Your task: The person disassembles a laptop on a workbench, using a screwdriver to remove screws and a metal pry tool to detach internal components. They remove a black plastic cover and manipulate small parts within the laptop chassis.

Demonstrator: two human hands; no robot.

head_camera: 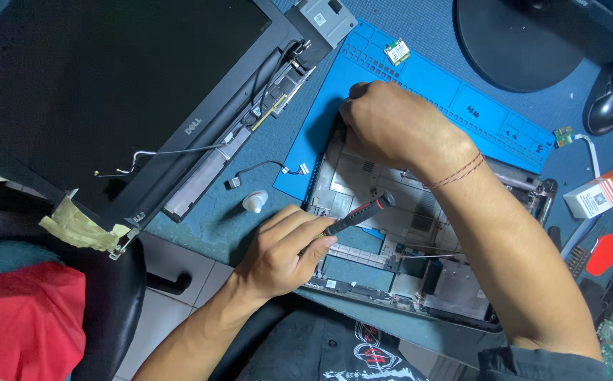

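Laptop base (pixel 419 233): one; screwdriver (pixel 358 215): one, left hand (pixel 282 250) gripping; right hand (pixel 391 123) touching.

Dim, bluish, soft-shadowed, mostly sharp.

A matt blue rubbery mat (pixel 419 77) is lying under the grey plastic laptop base (pixel 391 240) — the black screen (pixel 109 77) is showing gloss.

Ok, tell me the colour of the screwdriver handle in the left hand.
Black with red stripes: the screwdriver in the left hand, seen in the head view.
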